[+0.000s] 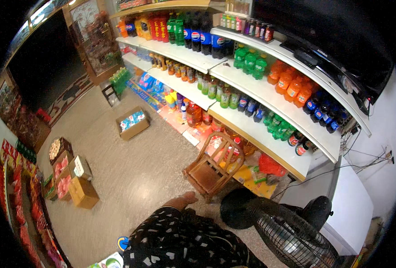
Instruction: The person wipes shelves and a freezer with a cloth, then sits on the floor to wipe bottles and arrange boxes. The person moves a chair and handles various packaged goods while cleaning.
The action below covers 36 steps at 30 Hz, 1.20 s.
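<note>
My left hand point(185, 199) reaches out past my black patterned shirt, low in the middle of the view. It is blurred, and I cannot make out whether its fingers hold anything. Just beyond it stands a small brown wooden chair point(208, 175) with a slatted, curved back; hand and chair look close, but contact is unclear. My right hand is out of view. To the right of my body is a black electric fan point(295, 243) with a wire grille and a round dark part point(236, 207) beside it.
White shelves point(251, 95) with soda bottles point(250, 62) run along the right, under a television point(322, 37). An open carton point(134, 132) sits on the floor. More boxes point(83, 192) and snack racks point(20, 214) line the left. Cables point(362, 164) trail near a white cabinet point(348, 204).
</note>
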{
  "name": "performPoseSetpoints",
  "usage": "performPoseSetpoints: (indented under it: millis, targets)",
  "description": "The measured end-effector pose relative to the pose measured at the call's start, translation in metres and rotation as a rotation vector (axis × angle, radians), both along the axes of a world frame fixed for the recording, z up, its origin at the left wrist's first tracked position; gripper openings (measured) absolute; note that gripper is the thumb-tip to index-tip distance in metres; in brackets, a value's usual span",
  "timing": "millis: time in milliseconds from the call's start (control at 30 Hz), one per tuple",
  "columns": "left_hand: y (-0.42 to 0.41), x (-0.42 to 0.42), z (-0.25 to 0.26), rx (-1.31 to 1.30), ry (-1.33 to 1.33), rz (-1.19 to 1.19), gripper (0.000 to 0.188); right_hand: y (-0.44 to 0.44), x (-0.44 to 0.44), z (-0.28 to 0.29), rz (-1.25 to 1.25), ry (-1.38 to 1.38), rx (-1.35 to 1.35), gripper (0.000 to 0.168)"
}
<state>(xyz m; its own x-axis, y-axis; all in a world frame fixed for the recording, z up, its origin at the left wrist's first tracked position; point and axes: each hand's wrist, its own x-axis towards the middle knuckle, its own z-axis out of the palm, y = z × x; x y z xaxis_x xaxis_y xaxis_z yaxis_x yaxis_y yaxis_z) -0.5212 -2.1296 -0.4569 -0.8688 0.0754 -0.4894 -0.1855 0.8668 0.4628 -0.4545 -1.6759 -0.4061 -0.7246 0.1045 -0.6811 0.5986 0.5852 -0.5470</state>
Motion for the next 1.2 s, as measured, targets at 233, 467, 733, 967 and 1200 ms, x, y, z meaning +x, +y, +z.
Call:
performPoseSetpoints:
  millis: [233,467,733,967,1200]
  targets:
    - [-0.002,0.100,0.054,0.110,-0.341,0.452,0.040,0.021,0.053,-0.025,0.058,-0.052,0.003,0.041]
    - [0.024,0.181,0.042,0.286,-0.348,0.538,0.041,0.033,0.095,-0.033,0.094,-0.122,0.019,0.047]
    - [-0.022,0.176,-0.037,0.215,-0.220,0.378,0.046,-0.032,0.083,-0.026,0.184,-0.130,0.037,0.053]
    - [-0.138,0.121,0.072,0.374,-0.116,0.646,0.047,-0.150,0.017,-0.037,0.356,-0.105,0.085,0.059]
    - [-0.282,0.191,0.080,0.328,-0.131,1.078,0.042,-0.289,-0.046,-0.035,0.547,-0.096,0.174,0.065]
